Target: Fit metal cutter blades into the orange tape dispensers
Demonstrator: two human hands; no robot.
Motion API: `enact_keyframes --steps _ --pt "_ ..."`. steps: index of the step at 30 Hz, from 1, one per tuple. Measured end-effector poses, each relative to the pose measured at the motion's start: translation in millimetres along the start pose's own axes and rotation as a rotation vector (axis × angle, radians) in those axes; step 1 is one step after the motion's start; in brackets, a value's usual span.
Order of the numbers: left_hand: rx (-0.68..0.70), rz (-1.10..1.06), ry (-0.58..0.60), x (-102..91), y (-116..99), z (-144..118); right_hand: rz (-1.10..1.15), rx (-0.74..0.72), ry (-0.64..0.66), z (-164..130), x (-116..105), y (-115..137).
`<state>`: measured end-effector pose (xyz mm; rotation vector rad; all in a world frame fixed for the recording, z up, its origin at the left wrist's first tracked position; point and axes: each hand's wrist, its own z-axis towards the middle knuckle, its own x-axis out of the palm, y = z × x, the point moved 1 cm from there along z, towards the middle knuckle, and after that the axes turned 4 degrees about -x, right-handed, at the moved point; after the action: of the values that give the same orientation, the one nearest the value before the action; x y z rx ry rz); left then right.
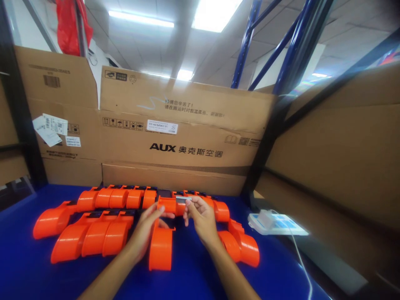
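My left hand (149,223) is closed around an orange plastic part (167,204), with the thumb lying along its front. Close by on the right, my right hand (201,216) pinches a small flat grey strip (183,199) between thumb and fingers. The strip's left end meets the right end of the orange part; whether it is inside it cannot be made out. Just below my left hand is a short, wide orange tube piece (161,250). Further orange pieces with dark ends (115,237) stand in rows to the left, and others (248,248) lie on the right.
A blue table surface (137,285) bears the pieces. Behind it rises a cardboard wall (175,166) with printed text. On the right, a white power strip (281,225) with a plug and white cable lies beside a dark rack post (259,166). A dark flat object (164,193) lies behind my hands.
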<state>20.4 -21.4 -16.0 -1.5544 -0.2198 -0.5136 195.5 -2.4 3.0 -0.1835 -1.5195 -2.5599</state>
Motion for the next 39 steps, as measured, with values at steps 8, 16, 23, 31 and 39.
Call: enact_keyframes --steps 8,16,23,31,39 --pt "0.033 0.046 -0.02 -3.7 2.8 2.7 -0.037 -0.022 0.005 0.6 -1.5 -2.4" --pt "0.022 0.126 0.036 -2.8 5.7 2.1 -0.063 -0.011 0.035 -4.3 4.1 -10.6" --pt "0.082 0.13 -0.045 -6.2 10.0 6.9 -0.119 -0.087 -0.135 -1.5 5.4 -19.0" --pt "0.091 0.111 -0.124 -5.7 5.5 6.2 -0.275 -0.105 -0.106 -7.0 2.8 -15.1" --pt "0.055 0.164 -0.023 -7.7 10.4 4.9 -0.248 -0.132 -0.09 -8.1 1.9 -10.3"
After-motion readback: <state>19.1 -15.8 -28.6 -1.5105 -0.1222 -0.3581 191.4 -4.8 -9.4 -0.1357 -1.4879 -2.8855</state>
